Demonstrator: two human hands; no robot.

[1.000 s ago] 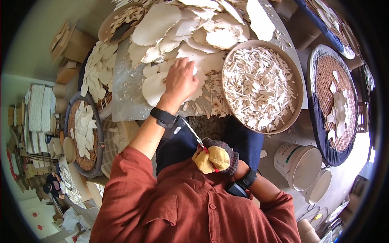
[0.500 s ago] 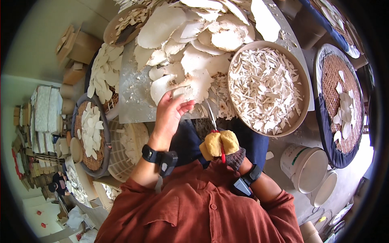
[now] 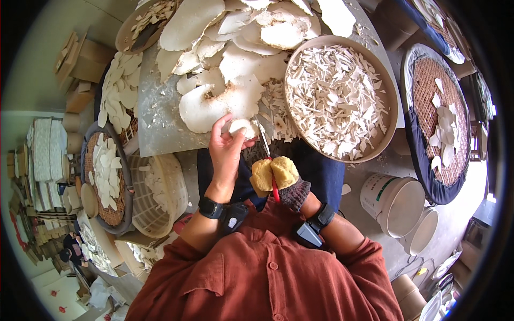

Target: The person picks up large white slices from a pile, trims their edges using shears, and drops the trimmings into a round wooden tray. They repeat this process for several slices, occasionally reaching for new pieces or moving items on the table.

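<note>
At 12 o'clock, large slabs (image 3: 193,25) seemingly left; at 2 o'clock, tray (image 3: 391,115) filled with cut pieces (image 3: 337,101). Left hand (image 3: 227,151) pinches white piece (image 3: 247,126), right hand (image 3: 277,178) grips scissors (image 3: 264,141) (likely mid-trim).

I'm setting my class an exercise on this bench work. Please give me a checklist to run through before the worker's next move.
1. Piece secure: ok. The left hand grips a small white piece.
2. Tool in hand: ok. The right hand holds a red-handled bladed tool.
3. Blade clear of left hand: cannot tell. They are close; the gap is unclear.
4. Both hands gloved: not ok. A dark knitted glove is on the right; the left is bare.
5. Round tray fully on the table: not ok. Its near rim appears to overhang.
</note>
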